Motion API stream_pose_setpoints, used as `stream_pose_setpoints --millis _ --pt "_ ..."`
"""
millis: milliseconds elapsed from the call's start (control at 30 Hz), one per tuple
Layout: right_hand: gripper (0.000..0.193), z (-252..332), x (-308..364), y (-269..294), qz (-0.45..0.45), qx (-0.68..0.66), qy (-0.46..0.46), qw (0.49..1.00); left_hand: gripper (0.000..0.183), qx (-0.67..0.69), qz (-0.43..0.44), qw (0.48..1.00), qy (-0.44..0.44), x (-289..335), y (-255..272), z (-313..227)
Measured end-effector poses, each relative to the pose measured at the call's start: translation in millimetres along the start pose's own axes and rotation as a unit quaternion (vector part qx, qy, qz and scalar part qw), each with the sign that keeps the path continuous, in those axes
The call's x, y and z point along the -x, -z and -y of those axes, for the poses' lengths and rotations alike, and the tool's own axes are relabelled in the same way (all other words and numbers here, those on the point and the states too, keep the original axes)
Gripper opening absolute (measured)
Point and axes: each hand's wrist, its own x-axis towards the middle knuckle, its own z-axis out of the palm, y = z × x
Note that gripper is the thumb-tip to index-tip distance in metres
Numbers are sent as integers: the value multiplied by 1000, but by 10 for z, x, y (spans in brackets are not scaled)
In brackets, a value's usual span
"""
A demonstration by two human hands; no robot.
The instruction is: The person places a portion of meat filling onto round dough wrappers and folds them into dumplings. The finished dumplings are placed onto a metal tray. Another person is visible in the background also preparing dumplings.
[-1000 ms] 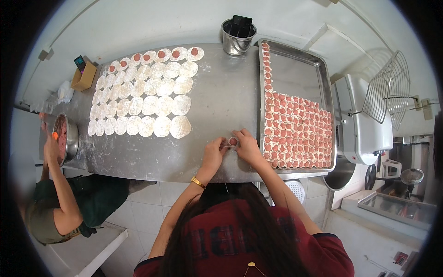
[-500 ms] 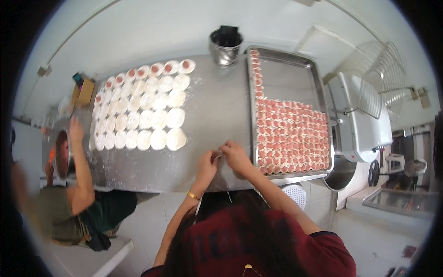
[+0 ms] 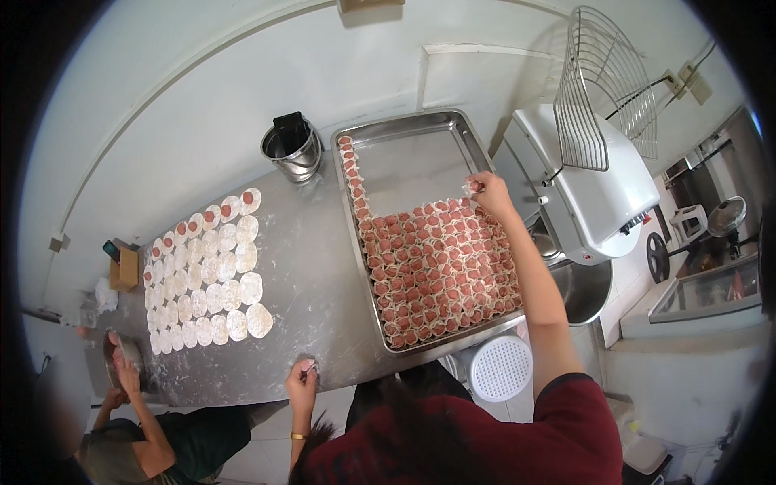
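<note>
My right hand (image 3: 491, 192) reaches over the large metal tray (image 3: 477, 133), its fingers pinching a small pale dumpling (image 3: 469, 188) just above the end of the topmost full row. Tight rows of open-topped dumplings (image 3: 436, 271) with reddish filling cover the tray's nearer part, and a single column runs up its left side. My left hand (image 3: 302, 384) is closed near the table's front edge, with a small whitish piece of dough (image 3: 309, 366) at its fingertips. To the left lie floured dough rounds (image 3: 214, 271) in rows; those along the far edge carry dabs of meat filling.
A metal bucket (image 3: 301, 162) holding something black stands behind the floured steel table (image 3: 315, 267). A white machine (image 3: 582, 186) with a wire guard is right of the tray, and a white perforated stool (image 3: 501, 369) below it. At left, a co-worker's hands (image 3: 125, 376) are at a bowl.
My hands were together over the table and have parted: the right has moved out over the tray, the left stays near the table edge. The view has swung right; the co-worker's hand has drawn back to the bowl.
</note>
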Motion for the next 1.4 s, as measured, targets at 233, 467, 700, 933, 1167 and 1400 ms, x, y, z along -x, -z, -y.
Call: stream_pose_setpoints --millis 233,467,700,933,1167,1400 --pt "31 -676 -373 -157 153 106 94 978 20 -34 -50 998 13 277 -128 -213" --pt "36 -669 -296 -68 201 81 148 965 21 -124 -56 991 -20 397 -277 -413" --pt "30 -639 -295 -27 204 79 146 965 19 -146 -27 988 -36 343 -375 -472" --pt "27 -746 -380 -79 234 75 149 958 20 -150 3 989 2 295 -279 -495" --pt "29 -550 -360 -2 216 135 146 956 17 -150 -55 986 -36 4 211 -582" --pt "42 523 -247 -450 56 -17 161 985 18 -167 -178 966 -86 -1145 1101 -660"
